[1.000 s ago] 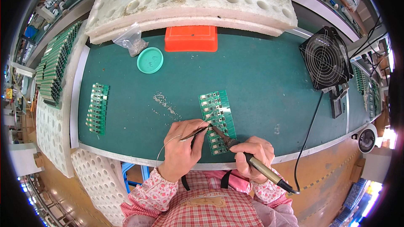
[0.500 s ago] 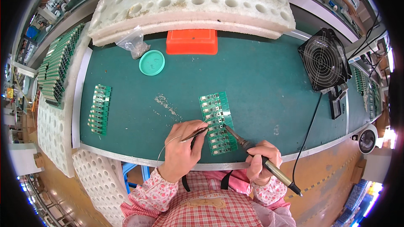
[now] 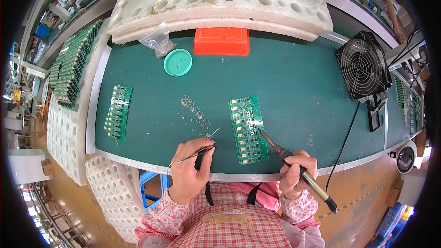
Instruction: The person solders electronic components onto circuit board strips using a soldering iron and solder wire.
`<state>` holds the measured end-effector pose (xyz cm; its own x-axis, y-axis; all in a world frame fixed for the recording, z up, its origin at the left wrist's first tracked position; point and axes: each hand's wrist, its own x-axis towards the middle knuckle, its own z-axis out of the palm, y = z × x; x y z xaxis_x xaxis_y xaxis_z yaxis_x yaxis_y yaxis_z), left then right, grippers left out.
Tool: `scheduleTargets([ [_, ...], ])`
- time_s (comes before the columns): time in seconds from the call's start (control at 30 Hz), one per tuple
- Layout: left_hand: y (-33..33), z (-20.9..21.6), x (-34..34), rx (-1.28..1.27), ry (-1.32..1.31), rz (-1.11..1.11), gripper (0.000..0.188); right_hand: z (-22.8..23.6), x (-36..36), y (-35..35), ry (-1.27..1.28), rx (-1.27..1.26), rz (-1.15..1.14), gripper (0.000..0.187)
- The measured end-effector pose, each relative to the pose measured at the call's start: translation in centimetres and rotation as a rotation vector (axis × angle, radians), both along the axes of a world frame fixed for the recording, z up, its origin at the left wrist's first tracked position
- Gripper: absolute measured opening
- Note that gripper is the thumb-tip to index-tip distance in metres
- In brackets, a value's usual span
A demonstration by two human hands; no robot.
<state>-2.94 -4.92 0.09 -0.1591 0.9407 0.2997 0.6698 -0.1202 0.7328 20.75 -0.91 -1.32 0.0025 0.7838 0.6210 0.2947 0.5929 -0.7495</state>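
Circuit-board panel (image 3: 248, 130) flat on the worktop (image 3: 298, 78), just ahead of and between both hands. Farther back: a crinkled clear bag (image 3: 154, 36) with pale grains inside, a shallow round turquoise lid (image 3: 178, 63) with small dark marks inside, a smooth red plastic box (image 3: 221, 41). Lengthwise away from the body, far end leaning slightly left. Pinched in the left hand (image 3: 192, 167): tweezers (image 3: 188, 157) and thin wire (image 3: 215, 133). Gripped in the right hand (image 3: 298, 172): a soldering iron (image 3: 316, 186), tip at the panel's right edge.

Slim tool (image 3: 194, 154) pt-hidden by L hand (image 3: 188, 172); bits (image 3: 188, 103) too sm. to ID; apron (image 3: 220, 234) cut off btm.
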Motion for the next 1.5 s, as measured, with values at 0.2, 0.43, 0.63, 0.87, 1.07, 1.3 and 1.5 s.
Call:
scheduleTargets([
  [0.2,-0.8,0.4,0.6,-0.033,-0.018,0.03,0.009,-0.3,0.1,0.0,0.007,0.011,-0.006,0.009],
  [0.43,-1.0,0.1,0.7,-0.022,0.012,0.017,0.009,-0.3,0.1,0.0,-0.007,0.03,-0.011,0.012],
  [0.63,-1.1,0.0,0.8,-0.022,0.02,0.018,0.01,-0.3,0.1,0.1,0.005,0.039,-0.005,0.012],
  [0.87,-1.2,-0.2,1.0,0.012,0.043,0.019,0.011,-0.2,0.2,0.0,0.003,0.037,0.003,0.012],
  [1.07,-1.2,-0.2,1.0,0.016,0.055,0.02,0.012,-0.2,0.2,-0.1,-0.004,0.013,0.0,0.013],
  [1.3,-1.2,-0.2,1.1,0.01,0.053,0.026,0.012,-0.2,0.1,0.0,0.004,0.021,-0.002,0.014],
  [1.5,-0.8,0.1,1.2,0.014,0.06,0.001,0.012,-0.1,0.1,0.1,0.022,0.041,-0.006,0.014],
])
